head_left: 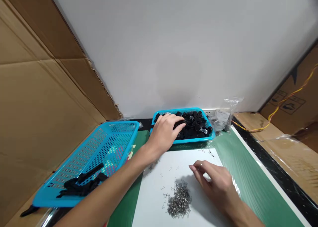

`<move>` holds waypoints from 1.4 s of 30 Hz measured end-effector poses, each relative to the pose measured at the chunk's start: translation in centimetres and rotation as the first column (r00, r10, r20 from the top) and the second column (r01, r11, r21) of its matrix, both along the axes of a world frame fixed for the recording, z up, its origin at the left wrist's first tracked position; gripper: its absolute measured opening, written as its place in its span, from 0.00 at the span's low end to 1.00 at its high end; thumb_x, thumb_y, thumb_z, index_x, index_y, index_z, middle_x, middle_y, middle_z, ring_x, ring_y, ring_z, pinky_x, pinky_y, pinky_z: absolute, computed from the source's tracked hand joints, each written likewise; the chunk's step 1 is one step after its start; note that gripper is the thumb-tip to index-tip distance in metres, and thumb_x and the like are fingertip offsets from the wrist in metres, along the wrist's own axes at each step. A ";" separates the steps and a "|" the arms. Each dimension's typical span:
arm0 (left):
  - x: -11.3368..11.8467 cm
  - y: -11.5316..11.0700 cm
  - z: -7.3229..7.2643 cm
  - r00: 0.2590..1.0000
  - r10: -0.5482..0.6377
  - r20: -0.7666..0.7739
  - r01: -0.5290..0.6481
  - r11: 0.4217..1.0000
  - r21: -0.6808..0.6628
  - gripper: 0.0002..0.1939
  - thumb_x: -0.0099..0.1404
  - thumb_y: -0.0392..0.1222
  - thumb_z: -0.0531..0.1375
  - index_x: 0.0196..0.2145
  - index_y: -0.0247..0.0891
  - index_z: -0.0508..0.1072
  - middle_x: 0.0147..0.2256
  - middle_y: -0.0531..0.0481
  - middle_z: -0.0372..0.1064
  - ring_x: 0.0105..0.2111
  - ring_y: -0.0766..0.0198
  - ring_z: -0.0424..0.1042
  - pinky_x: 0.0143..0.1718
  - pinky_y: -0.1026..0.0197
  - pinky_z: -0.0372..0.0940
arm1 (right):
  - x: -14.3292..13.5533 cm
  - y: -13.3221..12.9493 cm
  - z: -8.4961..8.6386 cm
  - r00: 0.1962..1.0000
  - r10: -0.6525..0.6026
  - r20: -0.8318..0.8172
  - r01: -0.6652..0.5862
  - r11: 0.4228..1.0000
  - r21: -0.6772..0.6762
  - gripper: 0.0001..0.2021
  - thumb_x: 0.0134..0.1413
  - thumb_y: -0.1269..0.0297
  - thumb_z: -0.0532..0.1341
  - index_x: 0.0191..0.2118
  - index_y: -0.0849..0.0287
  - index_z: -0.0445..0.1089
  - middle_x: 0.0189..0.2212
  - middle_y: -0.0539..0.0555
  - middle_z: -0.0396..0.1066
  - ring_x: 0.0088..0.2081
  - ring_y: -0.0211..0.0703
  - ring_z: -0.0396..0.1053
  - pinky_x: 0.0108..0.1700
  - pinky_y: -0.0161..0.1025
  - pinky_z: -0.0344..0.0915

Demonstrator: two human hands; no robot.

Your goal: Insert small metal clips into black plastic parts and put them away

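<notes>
In the head view, a white sheet (151,200) is laid on the green surface (250,170), and on its near part a pile of bent metal clips (179,200) is heaped, with a few strays scattered to the pile's left and towards the sheet's far edge. Just beyond the sheet, a blue basket (196,140) is set, filled with small black pieces (195,121); a piece with a clear, shiny face is seen among them. The left hand (166,129) is held over the left part of this basket, its fingers bent down at the black pieces and its thumb brought near the forefinger; whether a piece is gripped cannot be told. The right hand (215,178) is held above the right part of the sheet, thumb and forefinger drawn together, and a small metal piece (200,166) is pinched between them. To the left of the sheet, a second blue basket (135,123) is placed, and in its near end black strips (81,184) are piled. Beyond the sheet and to its right, beside the filled basket, a clear plastic bag (223,117) is stood. Beyond all of these, the sheet is faced by a pale wall (179,38); it is flanked farther out by cardboard (37,104) on the left and by a carton (293,104) on the right, across which a yellow cable (272,114) is strung.
</notes>
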State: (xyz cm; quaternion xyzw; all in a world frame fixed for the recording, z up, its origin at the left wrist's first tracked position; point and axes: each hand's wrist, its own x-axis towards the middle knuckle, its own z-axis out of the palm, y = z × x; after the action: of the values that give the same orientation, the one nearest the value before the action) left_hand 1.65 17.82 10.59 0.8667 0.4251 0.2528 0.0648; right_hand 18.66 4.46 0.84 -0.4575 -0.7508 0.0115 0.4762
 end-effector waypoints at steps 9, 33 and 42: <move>3.5 2.7 -1.4 0.976 -0.108 -0.190 0.099 0.994 -0.056 0.19 0.79 0.50 0.58 0.58 0.36 0.78 0.52 0.41 0.80 0.54 0.50 0.75 0.59 0.46 0.62 | 0.8 0.0 0.1 0.991 0.040 0.124 -0.039 0.999 -0.018 0.15 0.75 0.70 0.54 0.33 0.57 0.68 0.21 0.47 0.67 0.19 0.35 0.63 0.25 0.37 0.55; -27.7 -4.1 -1.3 0.788 0.175 -0.590 -0.497 0.747 -0.443 0.08 0.59 0.46 0.65 0.33 0.39 0.75 0.32 0.45 0.74 0.30 0.55 0.71 0.31 0.58 0.59 | 2.2 -0.5 -0.7 0.962 0.230 0.143 -0.121 0.838 -0.532 0.08 0.70 0.67 0.60 0.41 0.54 0.77 0.33 0.54 0.74 0.37 0.49 0.72 0.39 0.44 0.64; -26.9 -4.2 -0.9 0.768 0.177 -0.615 -0.497 0.770 -0.400 0.13 0.69 0.51 0.55 0.32 0.40 0.69 0.30 0.45 0.71 0.29 0.55 0.69 0.31 0.56 0.57 | 0.8 -0.6 -0.9 0.963 0.245 0.114 -0.140 0.812 -0.567 0.09 0.67 0.71 0.62 0.36 0.54 0.78 0.33 0.53 0.76 0.36 0.48 0.72 0.38 0.43 0.62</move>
State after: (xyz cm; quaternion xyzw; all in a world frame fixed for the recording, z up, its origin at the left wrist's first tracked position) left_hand -25.24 13.64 9.68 0.7510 0.6338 -0.1271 0.1347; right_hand 19.47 3.86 -0.07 -0.4960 -0.7979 0.2351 0.2492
